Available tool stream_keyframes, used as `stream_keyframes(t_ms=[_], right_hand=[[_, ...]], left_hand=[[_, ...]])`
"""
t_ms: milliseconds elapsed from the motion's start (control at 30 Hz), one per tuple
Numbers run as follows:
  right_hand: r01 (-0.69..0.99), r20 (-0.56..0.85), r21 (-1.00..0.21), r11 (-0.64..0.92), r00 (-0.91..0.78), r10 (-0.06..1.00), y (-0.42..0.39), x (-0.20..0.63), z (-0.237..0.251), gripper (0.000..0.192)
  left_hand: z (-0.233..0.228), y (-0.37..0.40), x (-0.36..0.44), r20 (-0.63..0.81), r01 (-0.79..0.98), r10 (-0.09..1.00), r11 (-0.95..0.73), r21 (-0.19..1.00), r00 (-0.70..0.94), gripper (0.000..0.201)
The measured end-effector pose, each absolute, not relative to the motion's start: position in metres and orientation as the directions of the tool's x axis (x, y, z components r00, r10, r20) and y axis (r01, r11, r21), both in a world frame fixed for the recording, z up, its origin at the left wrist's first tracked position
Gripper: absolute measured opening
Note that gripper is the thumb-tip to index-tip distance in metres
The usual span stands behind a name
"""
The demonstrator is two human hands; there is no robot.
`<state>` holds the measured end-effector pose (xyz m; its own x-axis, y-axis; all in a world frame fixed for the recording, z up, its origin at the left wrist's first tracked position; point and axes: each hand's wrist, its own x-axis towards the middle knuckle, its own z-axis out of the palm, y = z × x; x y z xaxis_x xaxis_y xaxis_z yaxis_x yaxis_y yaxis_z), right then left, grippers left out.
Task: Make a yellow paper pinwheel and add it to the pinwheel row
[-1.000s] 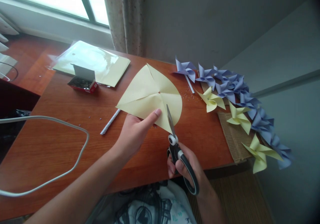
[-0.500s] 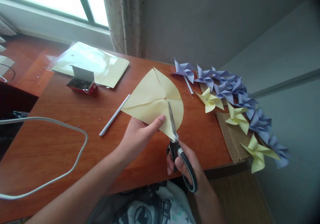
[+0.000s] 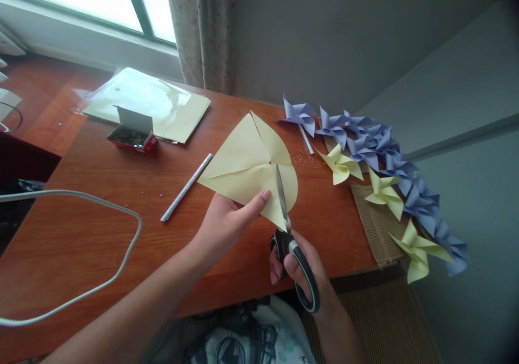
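My left hand [image 3: 229, 220] pinches a sheet of yellow paper [image 3: 239, 158] near its lower edge, thumb on top and fingers hidden beneath. Creases run across the sheet, a slit shows at its top corner, and a small hole sits near the middle. Its right side curls downward. In my right hand [image 3: 310, 266] are black-and-grey scissors [image 3: 302, 269], fingers through the handles. One blade lies over the paper at the lower right corner, pointing toward the hole; the other blade is hidden under the sheet. A rolled white paper stick [image 3: 186, 187] lies to the left of the sheet.
On the wooden table [image 3: 101, 245] stand a small open box [image 3: 133, 137] and a stack of yellow paper in clear plastic [image 3: 146, 101]. Purple pinwheels [image 3: 300, 112] and yellow pinwheels [image 3: 340, 164] line the right side, some over corrugated cardboard [image 3: 375, 226]. A white cable [image 3: 135, 239] loops at left.
The yellow paper has shifted slightly right and down, and its right side curls more. The scissors have barely moved, with the paper's lower corner now deeper between the blades.
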<state>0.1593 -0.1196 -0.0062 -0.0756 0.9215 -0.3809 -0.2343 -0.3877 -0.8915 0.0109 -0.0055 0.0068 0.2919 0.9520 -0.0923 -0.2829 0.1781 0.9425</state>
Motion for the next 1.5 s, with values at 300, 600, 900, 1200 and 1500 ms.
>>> stream_keyframes(t_ms=[300,600,900,1200,1500], right_hand=[[-0.227,-0.400,-0.888,-0.399,-0.043,0.915,-0.1204,0.1567,-0.0059,0.051],[-0.253,-0.412,-0.879,-0.404,-0.026,0.911,-0.1211,0.1546,-0.0072,0.051],[-0.251,-0.429,-0.873,-0.418,-0.010,0.903,-0.1213,0.1539,-0.0061,0.051],[-0.247,-0.439,-0.871,-0.425,0.004,0.898,-0.1209,0.1518,-0.0028,0.051],[-0.248,-0.449,-0.867,-0.433,0.009,0.894,-0.1207,0.1509,-0.0015,0.052]], left_hand=[[0.0095,-0.0058,0.0109,-0.084,-0.293,0.950,0.176,0.940,0.299,0.037],[0.0101,-0.0064,0.0105,-0.082,-0.282,0.947,0.174,0.943,0.309,0.033],[0.0099,-0.0061,0.0112,-0.091,-0.288,0.950,0.181,0.941,0.299,0.036],[0.0120,-0.0058,0.0115,-0.095,-0.274,0.952,0.179,0.945,0.292,0.035],[0.0119,-0.0067,0.0108,-0.120,-0.264,0.955,0.193,0.945,0.272,0.031]])
